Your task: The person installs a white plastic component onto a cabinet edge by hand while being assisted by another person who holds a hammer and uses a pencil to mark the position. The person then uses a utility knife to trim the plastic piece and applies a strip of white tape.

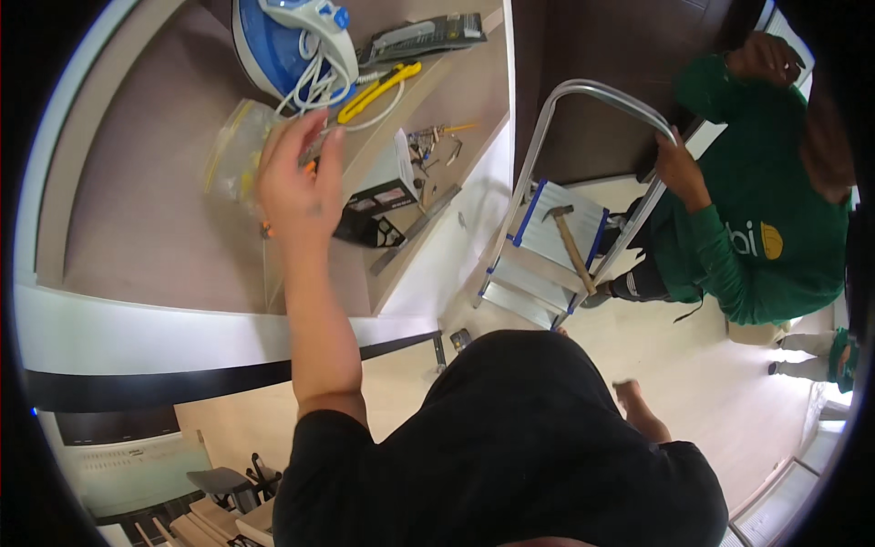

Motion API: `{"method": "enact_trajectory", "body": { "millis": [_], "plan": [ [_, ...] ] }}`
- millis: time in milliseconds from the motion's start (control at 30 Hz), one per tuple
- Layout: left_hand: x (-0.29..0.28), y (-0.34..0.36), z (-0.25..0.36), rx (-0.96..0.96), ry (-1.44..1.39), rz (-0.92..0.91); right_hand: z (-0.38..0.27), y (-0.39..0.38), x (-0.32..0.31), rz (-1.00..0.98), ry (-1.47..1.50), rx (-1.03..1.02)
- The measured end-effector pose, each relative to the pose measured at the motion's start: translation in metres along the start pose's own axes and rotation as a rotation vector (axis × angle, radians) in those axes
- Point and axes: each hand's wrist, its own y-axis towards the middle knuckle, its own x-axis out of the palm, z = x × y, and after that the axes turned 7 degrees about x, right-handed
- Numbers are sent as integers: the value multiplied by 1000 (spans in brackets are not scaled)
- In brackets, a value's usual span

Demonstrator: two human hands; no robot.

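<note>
My left hand is over the wooden shelf, its fingers bent and the thumb apart from them. Beside it lies a clear plastic bag with a yellow edge. Bits of something orange show by the thumb and near the wrist; the hand hides the rest, and I see nothing gripped. Just beyond the fingertips are a yellow utility knife and a blue and white clothes iron with its white cord bundled. My right hand hangs low at my right side, small and blurred, its fingers unclear.
A black and white box and scattered small hardware lie right of my left hand. A hammer rests on an aluminium stepladder. A person in green grips the ladder's rail. Another person stands farther right.
</note>
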Motion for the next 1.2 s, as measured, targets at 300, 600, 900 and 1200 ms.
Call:
{"method": "enact_trajectory", "body": {
  "millis": [300, 600, 900, 1200],
  "plan": [
    [191, 109, -104, 88, 568, -486, -53, 5, -85, 348, 295, -399],
    [169, 130, -17, 37, 298, -309, -146, -137, -343, 187, 812, -978],
    [94, 130, 180, -89, -938, -85, -185, -447, -604, 1272, 910, -1728],
    [84, 247, 240, 209, -806, -70, -239, -557, -752, 1243, 1404, -1926]
  ]
}}
